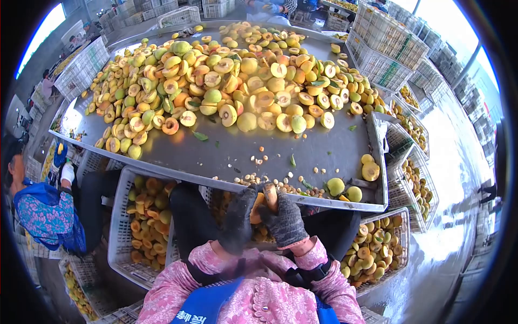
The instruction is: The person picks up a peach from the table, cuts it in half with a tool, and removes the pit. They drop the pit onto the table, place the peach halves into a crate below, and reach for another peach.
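Observation:
My two gloved hands meet over the near edge of the metal table (237,146). My left hand (236,224), in a dark glove and smeared by motion, is closed around an orange piece of cut fruit (257,209). My right hand (286,220), in a grey knit glove, is closed on a short tan piece like a wooden handle (270,197); its other end is hidden. A heap of halved yellow-green fruit (216,81), apricot- or peach-like, covers the far part of the table. Small loose pits (253,178) lie along the near edge in front of my hands.
Crates of cut fruit stand by my left leg (116,237) and right leg (404,216). More crates (399,189) line the table's right side, with stacked crates (372,43) behind. A person (46,210) in a blue apron sits at left. The table has a raised rim (334,204).

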### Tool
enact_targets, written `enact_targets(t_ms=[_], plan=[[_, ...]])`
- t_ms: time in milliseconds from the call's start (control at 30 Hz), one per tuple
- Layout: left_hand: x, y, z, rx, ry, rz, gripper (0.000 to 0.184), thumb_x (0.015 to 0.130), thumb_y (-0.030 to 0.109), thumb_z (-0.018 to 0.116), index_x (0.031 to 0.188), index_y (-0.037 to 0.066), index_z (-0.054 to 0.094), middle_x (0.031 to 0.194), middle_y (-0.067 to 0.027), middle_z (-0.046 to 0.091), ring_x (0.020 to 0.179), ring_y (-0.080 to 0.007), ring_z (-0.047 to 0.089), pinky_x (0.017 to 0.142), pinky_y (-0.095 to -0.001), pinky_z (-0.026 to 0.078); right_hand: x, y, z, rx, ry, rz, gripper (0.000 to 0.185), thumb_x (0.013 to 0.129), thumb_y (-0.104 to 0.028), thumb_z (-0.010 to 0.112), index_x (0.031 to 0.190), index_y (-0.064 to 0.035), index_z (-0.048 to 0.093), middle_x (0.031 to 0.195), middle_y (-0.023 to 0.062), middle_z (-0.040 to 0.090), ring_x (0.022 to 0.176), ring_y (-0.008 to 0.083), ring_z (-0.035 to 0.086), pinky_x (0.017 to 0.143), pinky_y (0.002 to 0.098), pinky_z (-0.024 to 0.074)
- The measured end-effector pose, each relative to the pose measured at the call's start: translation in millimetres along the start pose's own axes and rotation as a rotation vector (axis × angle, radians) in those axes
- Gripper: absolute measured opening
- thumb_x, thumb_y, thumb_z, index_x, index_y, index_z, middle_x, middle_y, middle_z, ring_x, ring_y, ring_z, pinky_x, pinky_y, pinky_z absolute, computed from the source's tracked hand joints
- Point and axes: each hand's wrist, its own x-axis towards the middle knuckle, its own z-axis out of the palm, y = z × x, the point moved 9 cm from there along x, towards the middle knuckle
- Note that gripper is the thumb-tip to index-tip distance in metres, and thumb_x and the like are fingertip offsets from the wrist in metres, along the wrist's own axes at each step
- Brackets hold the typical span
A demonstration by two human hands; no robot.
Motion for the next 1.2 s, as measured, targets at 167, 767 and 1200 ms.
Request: enact_targets(t_ms=[167, 767, 1200], plan=[[-11, -4, 2, 0.140, 0.094, 0.082, 0.032, 0.089, 0.009, 0.046, 0.118, -0.003, 0.051, 0.109, -0.0171, 0.059, 0.100, -0.0306, 0.057, 0.091, -0.0381, 0.043, -3, -3, 10, 0.116, -0.122, 0.235, 0.030, 0.078, -0.021, 0.066, 0.096, 0.0017, 0.057, 0.082, 0.0198, 0.061, 0.079, 0.0346, 0.060, 0.069, 0.0409, 0.0456], [8, -15, -2, -0.296, -0.109, -0.135, 0.031, 0.091, 0.009, 0.045, 0.118, -0.005, 0.051, 0.108, -0.0150, 0.062, 0.102, -0.0210, 0.058, 0.090, -0.0310, 0.044, -36, 3, 29, -0.061, -0.421, -0.107, 0.049, 0.085, -0.008, 0.057, 0.130, -0.0037, 0.038, 0.115, 0.0198, 0.051, 0.103, 0.0299, 0.054, 0.088, 0.0364, 0.0428], [-8, -44, 12, -0.826, 0.067, -0.430, 0.028, 0.091, 0.012, 0.045, 0.113, -0.004, 0.055, 0.105, -0.0130, 0.062, 0.098, -0.0192, 0.059, 0.086, -0.0310, 0.046, -44, 59, 87, -0.454, -0.431, -0.488, 0.034, 0.086, -0.001, 0.054, 0.119, -0.0019, 0.045, 0.112, 0.0101, 0.053, 0.102, 0.0181, 0.052, 0.085, 0.0298, 0.0447]])
